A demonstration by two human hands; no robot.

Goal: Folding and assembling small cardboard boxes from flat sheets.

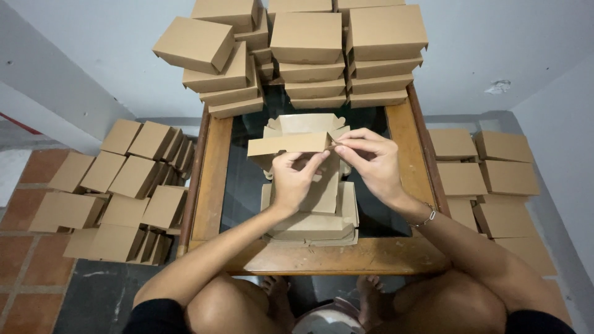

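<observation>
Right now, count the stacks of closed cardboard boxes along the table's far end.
3, beyond the half-folded box: leaning left stack, middle stack, right stack. More boxes show behind, so further stacks may be hidden.

Illumination is even and diffuse, moderately bright, with no single source in view. Shadows are soft, darkest under the table [322, 256]. The dark glass tabletop [244, 179] shows only faint reflection, no hard glare. Focus is sharp throughout; motion blur is negligible. Wide-angle distortion bends the wall and floor lines toward the edges.
</observation>
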